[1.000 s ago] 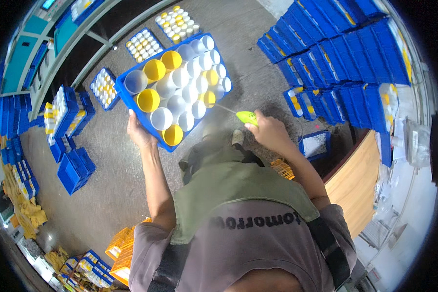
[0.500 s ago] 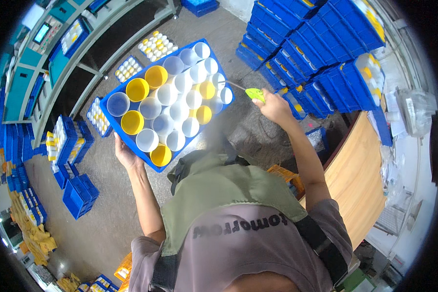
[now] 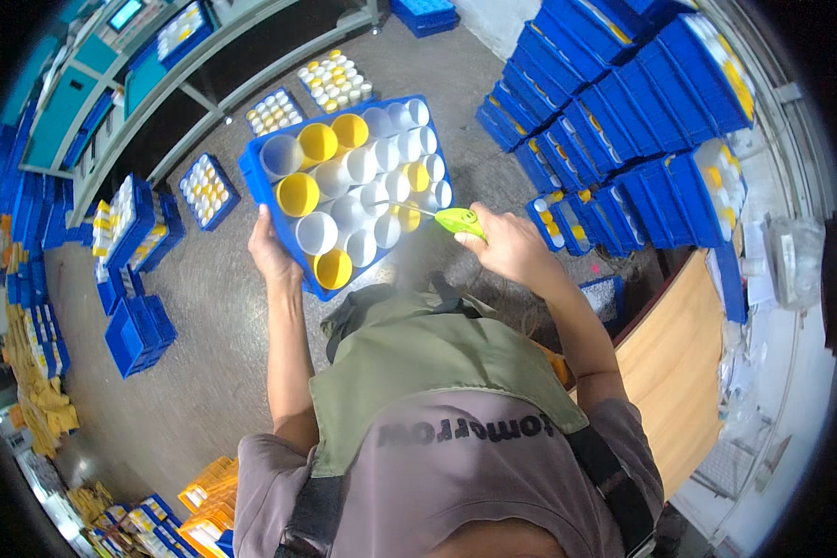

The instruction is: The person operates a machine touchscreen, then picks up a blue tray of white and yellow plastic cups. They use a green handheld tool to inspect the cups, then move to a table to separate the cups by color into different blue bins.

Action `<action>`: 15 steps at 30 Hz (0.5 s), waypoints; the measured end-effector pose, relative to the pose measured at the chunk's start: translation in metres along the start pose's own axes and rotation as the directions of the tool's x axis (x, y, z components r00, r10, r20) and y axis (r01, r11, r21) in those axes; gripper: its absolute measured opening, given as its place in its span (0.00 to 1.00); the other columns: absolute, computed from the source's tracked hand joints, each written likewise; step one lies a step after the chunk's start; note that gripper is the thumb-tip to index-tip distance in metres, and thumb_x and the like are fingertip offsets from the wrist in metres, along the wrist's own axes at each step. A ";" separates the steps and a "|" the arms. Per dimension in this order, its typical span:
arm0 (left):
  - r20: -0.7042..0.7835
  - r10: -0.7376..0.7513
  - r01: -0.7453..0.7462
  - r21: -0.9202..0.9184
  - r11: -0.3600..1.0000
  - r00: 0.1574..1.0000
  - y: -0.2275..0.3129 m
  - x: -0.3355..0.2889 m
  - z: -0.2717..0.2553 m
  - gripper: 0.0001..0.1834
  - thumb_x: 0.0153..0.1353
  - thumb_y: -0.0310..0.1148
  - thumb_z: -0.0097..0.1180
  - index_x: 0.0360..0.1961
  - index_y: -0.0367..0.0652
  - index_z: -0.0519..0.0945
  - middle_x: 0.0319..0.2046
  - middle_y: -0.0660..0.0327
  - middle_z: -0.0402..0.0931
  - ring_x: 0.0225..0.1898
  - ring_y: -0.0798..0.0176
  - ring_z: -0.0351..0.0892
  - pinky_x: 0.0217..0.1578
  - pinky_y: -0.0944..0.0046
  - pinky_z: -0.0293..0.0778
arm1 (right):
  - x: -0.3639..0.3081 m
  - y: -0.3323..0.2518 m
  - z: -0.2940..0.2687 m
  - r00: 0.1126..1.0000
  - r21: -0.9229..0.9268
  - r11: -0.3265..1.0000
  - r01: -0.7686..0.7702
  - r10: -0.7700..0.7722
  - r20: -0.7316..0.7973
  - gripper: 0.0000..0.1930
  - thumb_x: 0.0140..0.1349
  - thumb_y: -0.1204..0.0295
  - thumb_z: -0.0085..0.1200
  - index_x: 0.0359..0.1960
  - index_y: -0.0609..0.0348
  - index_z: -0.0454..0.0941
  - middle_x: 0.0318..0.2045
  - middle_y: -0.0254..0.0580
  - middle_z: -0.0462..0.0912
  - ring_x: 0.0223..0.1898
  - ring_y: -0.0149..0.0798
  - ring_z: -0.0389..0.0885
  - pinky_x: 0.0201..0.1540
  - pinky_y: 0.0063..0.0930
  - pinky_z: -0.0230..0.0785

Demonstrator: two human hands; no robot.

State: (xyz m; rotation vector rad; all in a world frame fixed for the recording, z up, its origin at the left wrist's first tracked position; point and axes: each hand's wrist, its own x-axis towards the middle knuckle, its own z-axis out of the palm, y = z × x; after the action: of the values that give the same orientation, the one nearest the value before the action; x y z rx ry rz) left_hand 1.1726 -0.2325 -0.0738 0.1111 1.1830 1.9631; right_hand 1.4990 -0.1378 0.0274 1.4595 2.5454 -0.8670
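So, blue bins crowd the right; left hand, partly hidden, grips the crate; right hand clutches green-handled tool, tip unclear.

blue crate looks smooth plstc, apron matt cloth.
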 end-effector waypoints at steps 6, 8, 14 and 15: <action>-0.079 0.155 -0.141 0.160 0.977 0.985 -0.017 -0.005 0.019 0.14 0.68 0.35 0.54 0.40 0.32 0.81 0.37 0.59 0.81 0.35 0.66 0.79 0.39 0.66 0.75 | -0.010 -0.036 0.001 0.986 0.013 0.986 0.165 -0.165 0.008 0.18 0.65 0.57 0.53 0.46 0.58 0.70 0.27 0.59 0.82 0.33 0.63 0.81 0.37 0.55 0.71; -0.075 0.169 -0.156 0.161 0.975 0.983 -0.021 -0.007 0.023 0.13 0.67 0.34 0.55 0.37 0.33 0.82 0.35 0.60 0.81 0.34 0.68 0.78 0.38 0.68 0.74 | -0.007 -0.045 0.001 0.978 -0.008 0.978 0.210 -0.209 0.020 0.18 0.65 0.57 0.53 0.46 0.57 0.70 0.27 0.59 0.82 0.32 0.63 0.81 0.35 0.55 0.72; -0.071 0.177 -0.160 0.201 0.966 0.982 -0.025 -0.009 0.018 0.12 0.67 0.35 0.56 0.34 0.35 0.82 0.32 0.63 0.80 0.32 0.70 0.77 0.35 0.70 0.72 | 0.012 -0.059 -0.004 0.990 -0.022 0.993 0.113 -0.115 -0.079 0.18 0.65 0.58 0.52 0.45 0.60 0.70 0.29 0.59 0.83 0.35 0.60 0.83 0.41 0.52 0.73; -0.062 0.171 -0.155 0.208 0.966 0.983 -0.024 -0.009 0.017 0.13 0.67 0.35 0.56 0.34 0.34 0.82 0.32 0.62 0.80 0.32 0.70 0.77 0.35 0.70 0.72 | 0.014 -0.060 -0.004 0.983 -0.005 0.990 0.143 -0.143 -0.119 0.18 0.65 0.58 0.52 0.44 0.60 0.70 0.30 0.59 0.83 0.35 0.60 0.83 0.41 0.52 0.73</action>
State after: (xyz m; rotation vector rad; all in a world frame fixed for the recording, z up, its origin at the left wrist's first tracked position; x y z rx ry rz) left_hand 1.2009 -0.2217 -0.0804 0.2453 1.4658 1.9984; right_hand 1.4435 -0.1478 0.0521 1.3824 2.7666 -0.8260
